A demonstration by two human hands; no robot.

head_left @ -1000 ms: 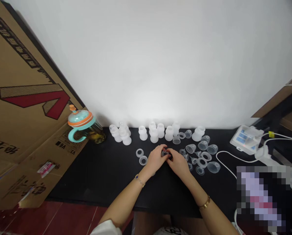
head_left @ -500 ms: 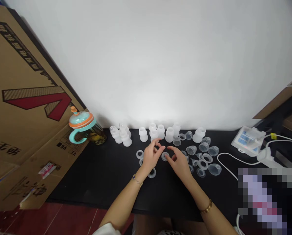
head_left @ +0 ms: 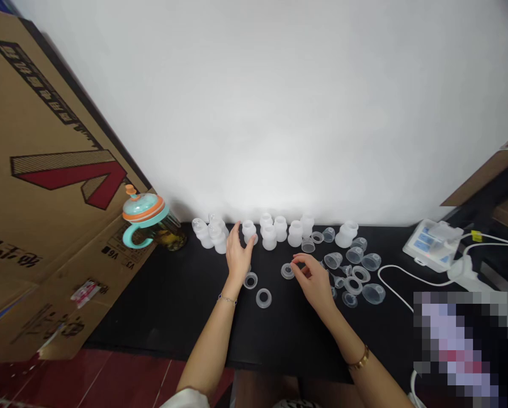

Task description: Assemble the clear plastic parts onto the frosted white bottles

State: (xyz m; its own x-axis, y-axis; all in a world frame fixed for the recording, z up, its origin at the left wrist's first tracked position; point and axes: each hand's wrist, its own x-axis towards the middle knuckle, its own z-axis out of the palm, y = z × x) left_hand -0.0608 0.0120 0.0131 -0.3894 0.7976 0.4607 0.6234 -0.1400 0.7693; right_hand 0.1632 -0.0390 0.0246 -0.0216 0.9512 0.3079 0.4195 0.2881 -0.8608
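Head view: the left hand (head_left: 238, 260) overlaps the lower part of a white bottle (head_left: 249, 228), its thumb and fingers spread wide to either side; whether skin meets plastic I cannot tell. The right hand (head_left: 316, 280) has thumb and forefinger drawn narrow at the right edge of a translucent ring assembly (head_left: 286, 271), which sits on the black table (head_left: 173, 311) between the hands; the fingertips hide that edge, so I cannot tell whether they grip it. Small clear parts just beyond the right hand are partly covered by it and hard to sort out. A pixelated patch (head_left: 460, 345) masks the lower right, and a cardboard box (head_left: 45, 130) is cut off at the left.

Two loose rings (head_left: 263, 298) lie near the left wrist. Capped bottles (head_left: 220, 241) stand left of the white bottle, close to the left fingers, with a handled jug (head_left: 145, 211) farther left. Clear domes (head_left: 333, 260) crowd the right side, beside a white cable (head_left: 396, 271).
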